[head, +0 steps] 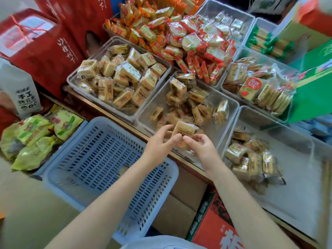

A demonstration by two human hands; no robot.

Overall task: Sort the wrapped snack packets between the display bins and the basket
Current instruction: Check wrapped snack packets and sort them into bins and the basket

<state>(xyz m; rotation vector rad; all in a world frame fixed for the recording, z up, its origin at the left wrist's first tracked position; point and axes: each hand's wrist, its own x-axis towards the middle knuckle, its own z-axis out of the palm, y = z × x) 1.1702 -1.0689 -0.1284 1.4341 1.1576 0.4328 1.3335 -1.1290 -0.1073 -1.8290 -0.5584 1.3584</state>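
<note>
— Snack packet (183, 131), where is it now?

— I hold it with both hands over the near edge of the middle clear bin (231, 112). My left hand (161, 141) pinches its lower left corner with thumb and fingers, and my right hand (201, 146) has curled fingers on its lower right side. The packet has a dark strip of print, but it is too blurred for me to read.

— What do the containers hold?

— The middle bin has tan square packets, loosely scattered. The left bin (71, 81) is piled full with similar tan packets that carry a small red mark. The right near bin (239, 115) has a small heap of tan packets in its near corner. Behind them, one bin (224, 87) has bigger packs with a red round label, another (258, 22) has long packets with green ends, and there is a big heap of round crackers (194, 42) in red-and-clear wrap. The blue basket (53, 182) stands at my left, lower than the surface; one small packet seems to lie inside, I cannot tell for sure.

— Any writing that you can read?

— The white bag (19, 90) at far left shows "手工". The red gift boxes (45, 51) carry gold characters, where I read "树下". Green bags (32, 137) lie beside the basket.
</note>
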